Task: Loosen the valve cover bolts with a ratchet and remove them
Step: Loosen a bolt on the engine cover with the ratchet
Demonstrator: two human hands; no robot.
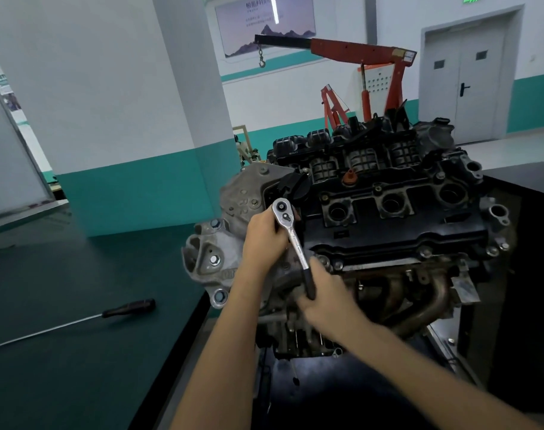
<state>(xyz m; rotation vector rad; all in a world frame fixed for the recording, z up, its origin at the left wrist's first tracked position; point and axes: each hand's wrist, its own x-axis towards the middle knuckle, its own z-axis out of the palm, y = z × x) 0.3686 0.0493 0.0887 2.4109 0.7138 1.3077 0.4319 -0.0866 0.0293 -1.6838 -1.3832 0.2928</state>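
Of the person only two arms were shown, both cut off by the lower edge of the view. The left forearm (221, 336) and the right forearm (435, 377) were seen bare along all their visible length, slim and smooth. The left hand (263, 240) and the right hand (326, 301) were likewise bare, the right one being smeared by blur.

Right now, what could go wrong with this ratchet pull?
1. The left-hand grip hides the socket under the ratchet head; if it's not square on the bolt, it may slip and round it.
2. The right-hand grip holds the handle beside the exhaust manifold; a sudden release could drive knuckles into metal.
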